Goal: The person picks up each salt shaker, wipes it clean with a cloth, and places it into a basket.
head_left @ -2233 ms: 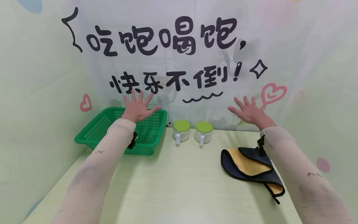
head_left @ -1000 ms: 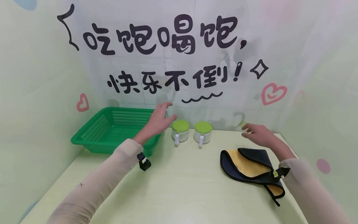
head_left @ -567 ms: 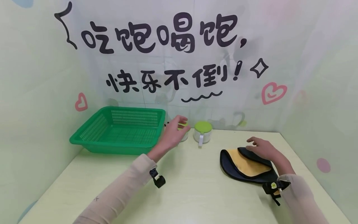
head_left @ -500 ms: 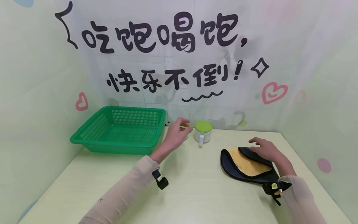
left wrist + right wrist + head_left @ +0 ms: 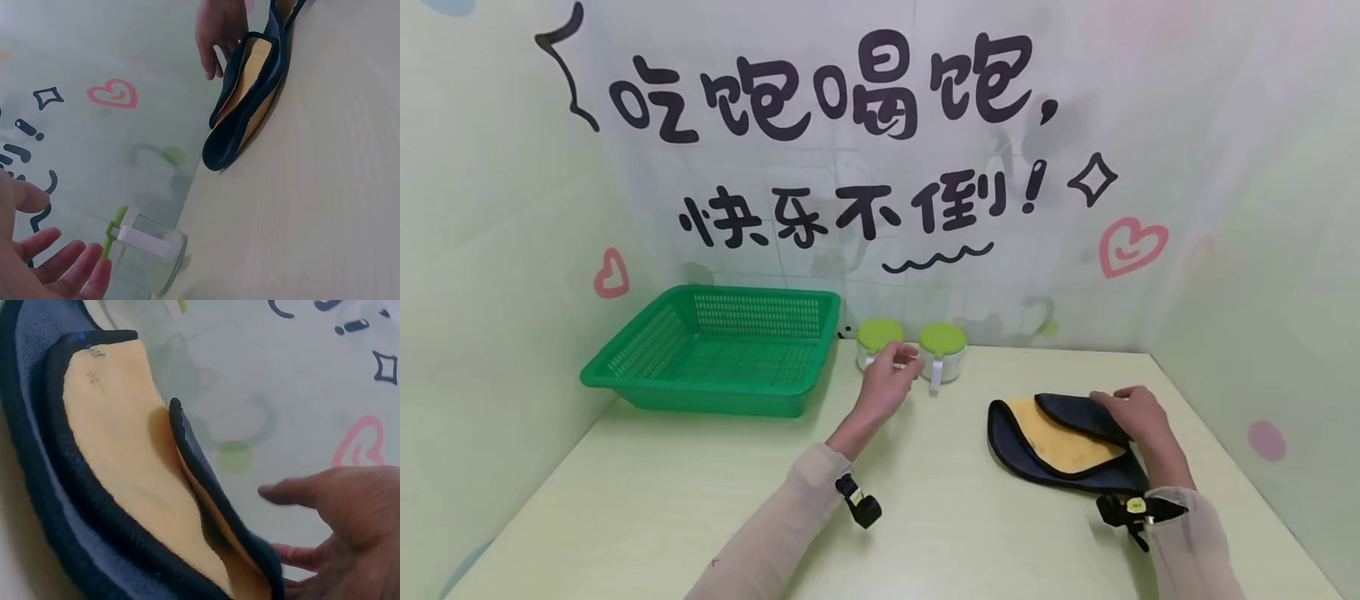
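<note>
In the head view my left hand (image 5: 887,387) is in front of two clear jars with green lids and white handles, the left jar (image 5: 878,335) and the right jar (image 5: 942,343). Its fingers are loosely bent, and the left wrist view shows nothing in its grasp, with one jar (image 5: 147,250) beyond the fingertips. My right hand (image 5: 1142,417) is at the right edge of a folded dark blue and yellow cloth (image 5: 1075,442) with black edging. From the right wrist, the thumb stands apart from the cloth (image 5: 125,437); the other fingers are partly hidden behind its fold.
A green plastic basket (image 5: 700,400) with slotted sides stands at the back left of the pale table (image 5: 925,517). Behind it hangs a white printed sheet (image 5: 865,283) with black characters; pale walls close both sides.
Both hands have come down from a raised, spread-finger pose. The left has moved right from over the basket to the jars; the right has lowered to the cloth. Jars, basket and cloth stay put.
</note>
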`<state>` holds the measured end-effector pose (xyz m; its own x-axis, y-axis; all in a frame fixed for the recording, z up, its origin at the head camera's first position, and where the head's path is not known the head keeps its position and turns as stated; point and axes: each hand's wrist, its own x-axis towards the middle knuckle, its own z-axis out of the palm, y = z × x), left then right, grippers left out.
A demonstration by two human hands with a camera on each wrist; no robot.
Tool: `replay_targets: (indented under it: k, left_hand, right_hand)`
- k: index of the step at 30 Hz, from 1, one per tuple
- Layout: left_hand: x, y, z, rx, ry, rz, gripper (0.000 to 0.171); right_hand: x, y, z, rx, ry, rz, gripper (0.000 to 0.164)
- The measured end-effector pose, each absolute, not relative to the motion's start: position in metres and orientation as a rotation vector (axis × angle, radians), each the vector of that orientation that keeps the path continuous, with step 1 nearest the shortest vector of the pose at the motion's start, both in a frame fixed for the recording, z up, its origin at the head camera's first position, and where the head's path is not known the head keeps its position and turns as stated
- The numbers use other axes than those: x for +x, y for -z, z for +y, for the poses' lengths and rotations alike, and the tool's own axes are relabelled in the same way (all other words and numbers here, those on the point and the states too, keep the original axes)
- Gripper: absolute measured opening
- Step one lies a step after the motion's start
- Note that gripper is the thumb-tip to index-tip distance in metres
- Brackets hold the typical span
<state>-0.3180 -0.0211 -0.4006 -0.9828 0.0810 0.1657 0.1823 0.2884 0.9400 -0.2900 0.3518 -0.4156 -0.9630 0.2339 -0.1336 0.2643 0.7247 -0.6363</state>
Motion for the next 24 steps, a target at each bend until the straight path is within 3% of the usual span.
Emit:
replay_targets:
  k: [4,7,13,24]
  left_hand:
    - [-0.317,0.409,-0.019,-0.172,1.868,-2.443,0.031]
    - [-0.319,0.414,-0.016,-0.131,1.93,-2.413,0.028]
    - [-0.329,0.417,-0.006,-0.076,2.006,-2.386,0.027]
    - [-0.334,0.424,-0.004,-0.026,1.975,-2.451,0.028]
  right_hand:
    - [-0.292,0.424,0.353,0.437,1.14,2.766,0.066]
    - [-0.291,0.427,0.355,0.459,1.141,2.746,0.085]
    - [-0.294,0.434,0.362,0.493,1.289,2.648,0.067]
    - [-0.296,0.437,0.359,0.414,1.551,2.483,0.087]
